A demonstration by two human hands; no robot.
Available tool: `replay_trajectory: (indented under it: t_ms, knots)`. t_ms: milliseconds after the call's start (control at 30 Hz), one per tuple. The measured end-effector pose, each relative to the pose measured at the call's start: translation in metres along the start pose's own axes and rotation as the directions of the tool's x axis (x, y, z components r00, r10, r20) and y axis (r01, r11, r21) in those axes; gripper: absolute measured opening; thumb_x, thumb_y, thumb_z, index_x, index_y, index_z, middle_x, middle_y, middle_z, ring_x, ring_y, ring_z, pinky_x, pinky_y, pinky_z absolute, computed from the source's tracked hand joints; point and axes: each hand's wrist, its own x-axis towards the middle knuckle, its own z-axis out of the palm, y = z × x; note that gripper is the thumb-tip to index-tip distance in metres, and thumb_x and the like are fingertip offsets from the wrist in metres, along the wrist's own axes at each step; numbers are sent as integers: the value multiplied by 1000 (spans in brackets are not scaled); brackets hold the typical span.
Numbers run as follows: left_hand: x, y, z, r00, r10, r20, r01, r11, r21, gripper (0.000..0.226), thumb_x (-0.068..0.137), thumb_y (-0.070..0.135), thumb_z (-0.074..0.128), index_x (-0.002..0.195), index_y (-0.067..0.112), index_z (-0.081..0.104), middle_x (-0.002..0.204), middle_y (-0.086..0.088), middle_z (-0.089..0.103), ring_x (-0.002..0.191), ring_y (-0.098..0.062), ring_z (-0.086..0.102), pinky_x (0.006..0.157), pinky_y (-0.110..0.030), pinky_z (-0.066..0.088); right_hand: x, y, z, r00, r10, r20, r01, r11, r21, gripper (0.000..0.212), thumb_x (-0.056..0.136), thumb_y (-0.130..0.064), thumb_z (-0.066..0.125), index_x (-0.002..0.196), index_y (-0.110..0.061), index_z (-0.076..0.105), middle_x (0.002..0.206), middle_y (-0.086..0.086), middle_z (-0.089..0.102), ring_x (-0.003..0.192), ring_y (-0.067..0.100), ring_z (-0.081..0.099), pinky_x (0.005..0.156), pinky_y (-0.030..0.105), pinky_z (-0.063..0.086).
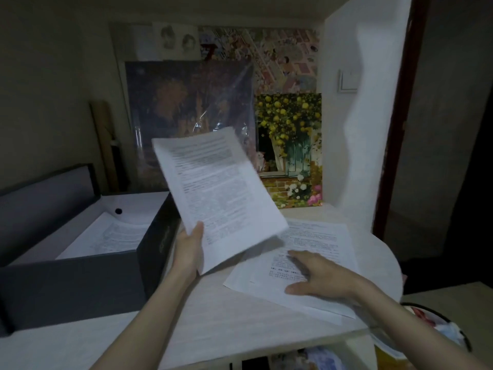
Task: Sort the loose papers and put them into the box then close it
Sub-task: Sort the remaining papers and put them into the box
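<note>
Light, floppy sheets (218, 193) pinched at bottom edge by left hand (189, 249); right hand (317, 276) flat, relaxed, pressing loose papers (314, 252) beneath; best gripped along an edge.

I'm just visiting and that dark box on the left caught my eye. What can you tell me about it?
The box is dark grey, seemingly stiff card, with a white inside. It stands open on the table, left of the left hand, its lid raised behind it. At least one printed sheet lies flat inside, and a small dark round spot shows on the inner back wall. Neither hand touches it; the left hand's lifted papers hang just over its right edge.
</note>
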Motion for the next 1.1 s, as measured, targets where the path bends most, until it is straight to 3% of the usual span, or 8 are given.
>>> replay_trajectory:
  t_ms: [100,300,500,600,667,833,1000,1100]
  knots:
    - [9,-8,-12,994,-85,-74,83,996,-27,38,99,23,50,131,4,53,114,-8,63,88,-23,62,83,-34,48,6,7,-6,997,60,47,-58,998,-38,113,61,-75,66,151,-24,20,155,-9,26,140,12,30,116,33,27]
    - [15,-16,-28,976,-198,-88,185,973,-136,35,97,18,54,128,3,55,105,-10,67,85,-25,65,72,-36,53,16,4,-33,987,146,73,-134,979,-155,90,77,-40,73,150,-22,24,150,-4,38,134,15,40,109,25,33]
    - [12,-15,-23,979,-198,-41,191,971,-142,36,97,17,54,130,5,53,108,-10,65,86,-23,65,77,-37,52,20,8,-49,978,208,19,-185,907,-379,53,74,-29,60,125,-20,53,123,5,60,110,24,56,95,39,48]
    - [15,-17,-23,978,-205,-27,200,972,-127,34,97,17,53,129,5,55,107,-10,66,86,-24,65,80,-39,51,12,3,-41,985,174,12,-163,946,-280,65,70,-37,61,131,-19,50,135,-1,53,122,21,51,103,35,43]
    - [16,-17,-24,978,-210,-18,206,969,-137,34,97,17,53,128,5,55,111,-11,66,89,-25,66,78,-37,52,11,-1,-36,980,187,74,-169,963,-208,80,75,-35,64,147,-23,32,146,-8,39,133,15,39,108,27,34]
    - [16,-16,-26,971,-237,-12,231,956,-178,35,97,17,53,129,6,55,118,-11,65,88,-22,65,67,-32,52,26,-9,-46,946,272,175,-179,891,-418,95,73,-35,70,151,-29,16,151,-3,35,134,20,38,108,33,35]
    - [12,-11,-27,966,-258,19,256,946,-199,24,98,18,52,119,12,58,94,-2,67,77,-15,62,43,-18,51,29,-5,-36,972,210,108,-125,845,-519,64,77,-8,56,136,-17,37,138,5,45,122,26,45,101,42,43]
    - [14,-13,-29,969,-247,18,247,958,-144,29,96,18,54,124,9,58,110,-7,68,83,-19,65,61,-28,56,24,10,-26,983,164,-79,-182,885,-428,55,80,1,47,133,-15,46,132,10,52,121,30,48,98,39,43]
